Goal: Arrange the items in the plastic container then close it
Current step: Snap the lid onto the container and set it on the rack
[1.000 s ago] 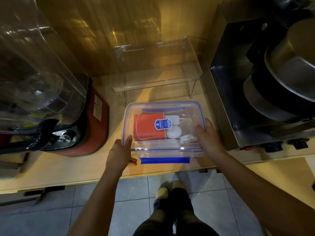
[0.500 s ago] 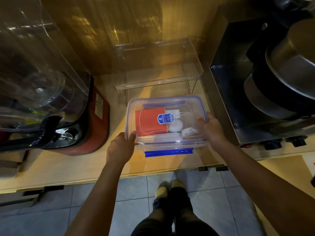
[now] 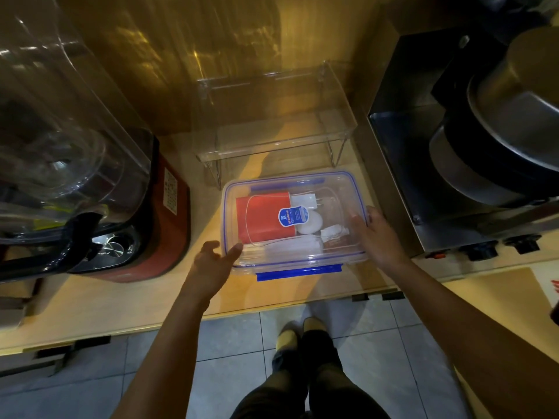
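The clear plastic container (image 3: 348, 179) with a blue-trimmed lid rests on the wooden counter (image 3: 90, 300). Its lid is on, and the blue front clip (image 3: 299, 272) sticks out at the near side. Inside lie a red packet (image 3: 261, 217), a white charger plug (image 3: 304, 201), a round white item (image 3: 311, 223) and other white pieces. My left hand (image 3: 211, 264) is at the container's near-left corner with fingers spread, only the thumb tip touching it. My right hand (image 3: 376, 234) grips the container's right side.
A red blender base (image 3: 151, 237) with a clear jar stands at the left. A clear acrylic stand (image 3: 272, 122) is just behind the container. A steel appliance (image 3: 438, 182) holding metal pots stands at the right. The counter's front edge is near my feet.
The container has slid farther back toward the acrylic stand. My left hand has loosened from its left side and spread its fingers; my right hand stays on the right side.
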`<state>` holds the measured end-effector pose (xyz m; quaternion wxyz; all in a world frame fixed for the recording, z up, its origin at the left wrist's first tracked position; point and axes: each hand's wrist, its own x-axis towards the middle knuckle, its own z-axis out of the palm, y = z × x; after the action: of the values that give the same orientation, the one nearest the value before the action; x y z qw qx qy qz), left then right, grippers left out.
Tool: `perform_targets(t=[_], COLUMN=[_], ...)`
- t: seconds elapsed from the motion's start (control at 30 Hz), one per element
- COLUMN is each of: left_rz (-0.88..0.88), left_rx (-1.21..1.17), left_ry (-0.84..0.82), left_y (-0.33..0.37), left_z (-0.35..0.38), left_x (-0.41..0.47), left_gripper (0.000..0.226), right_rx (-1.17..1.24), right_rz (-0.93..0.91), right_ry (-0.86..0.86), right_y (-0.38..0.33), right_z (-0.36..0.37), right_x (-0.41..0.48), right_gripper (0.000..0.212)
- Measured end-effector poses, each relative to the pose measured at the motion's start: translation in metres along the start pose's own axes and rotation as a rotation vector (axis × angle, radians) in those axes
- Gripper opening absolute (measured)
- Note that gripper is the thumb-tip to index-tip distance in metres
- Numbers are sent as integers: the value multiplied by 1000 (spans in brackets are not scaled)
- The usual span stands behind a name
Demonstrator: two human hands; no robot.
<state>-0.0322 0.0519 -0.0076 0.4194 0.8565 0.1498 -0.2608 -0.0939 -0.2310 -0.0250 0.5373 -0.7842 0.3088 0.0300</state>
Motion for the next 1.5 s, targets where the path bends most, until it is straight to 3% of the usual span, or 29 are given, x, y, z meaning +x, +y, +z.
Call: perform_targets(t=[0.07,0.13,0.2,0.27,0.33,0.47,0.6,0.7,0.77,0.87,0.93,1.03,1.1,1.3,1.43,1.5], left_rz=[150,406,619,707,702,690,685,670,613,557,495,412,399,275,323,351], left_rx=[46,152,366,603,727,756,686,491,436,572,667,780,805,480,382,378], left_ry=[145,250,259,238,213,208,186,290,305,224,126,-150,-247,-390,-374,-357], left_y=[4,13,22,25,24,18,29,50,63,82,96,111,118,119,117,116], left_z=[-1,0,5,13,18,23,13,2,1,4,4,9,11,4,6,5], left_x=[5,8,15,24,32,37,46,61,69,83,94,106,114,134,136,133], left_gripper=[69,69,74,78,79,81,72,46,51,62,69,82,81,93,87,72], right_rx=[-7,-144,-319,-444,-512,-553,-52,63,-22,-262,-442,-466,-489,-559,-479,-431], right_rz=[-4,-71,-204,-259,-252,-202,-226,-145,-130,-212,-231,-128,-65,-29,-58,-101], right_ry=[43,75,54,-1,-32,-61,-188,-86,13,31,-35,-244,-354,-538,-645,-641], right_y=[-1,-2,-5,-7,-7,-4,-11,-25,-37,-56,-65,-76,-83,-96,-103,-102], right_z=[-1,-4,-8,-9,-5,-2,-12,-15,-13,-6,-2,5,5,2,1,1], right_x=[-1,2,5,9,14,17,15,22,35,60,77,99,112,128,127,125], right_gripper=[50,61,60,61,65,69,54,34,28,35,47,59,61,62,51,46])
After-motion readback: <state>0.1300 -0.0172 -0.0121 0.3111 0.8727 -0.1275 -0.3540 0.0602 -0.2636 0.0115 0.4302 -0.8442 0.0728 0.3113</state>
